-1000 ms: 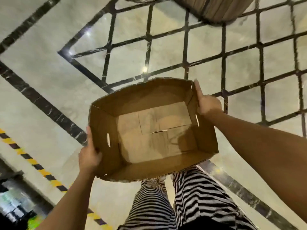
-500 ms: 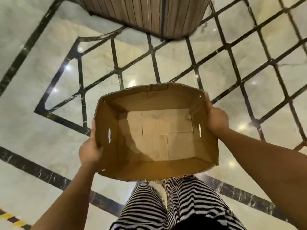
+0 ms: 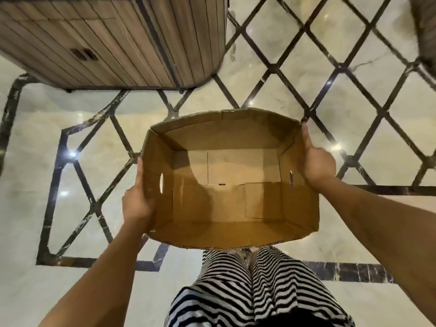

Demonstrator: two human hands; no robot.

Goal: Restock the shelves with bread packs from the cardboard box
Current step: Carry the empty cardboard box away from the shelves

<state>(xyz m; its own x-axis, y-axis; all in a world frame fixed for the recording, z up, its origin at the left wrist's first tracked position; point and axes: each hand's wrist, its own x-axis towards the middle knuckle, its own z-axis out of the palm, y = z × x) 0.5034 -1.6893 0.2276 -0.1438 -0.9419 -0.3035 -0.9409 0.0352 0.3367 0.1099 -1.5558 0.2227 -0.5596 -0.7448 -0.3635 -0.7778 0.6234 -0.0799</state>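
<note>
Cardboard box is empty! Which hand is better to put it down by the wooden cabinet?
Probably the left hand: it holds the cardboard box on the side nearer the wooden cabinet, ahead on the left. The right hand holds the far side.

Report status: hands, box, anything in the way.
Left hand and right hand hold cardboard box by its side walls, off the floor. Box empty, no bread packs in view. Wood-slatted cabinet ahead, clear of the box.
</note>
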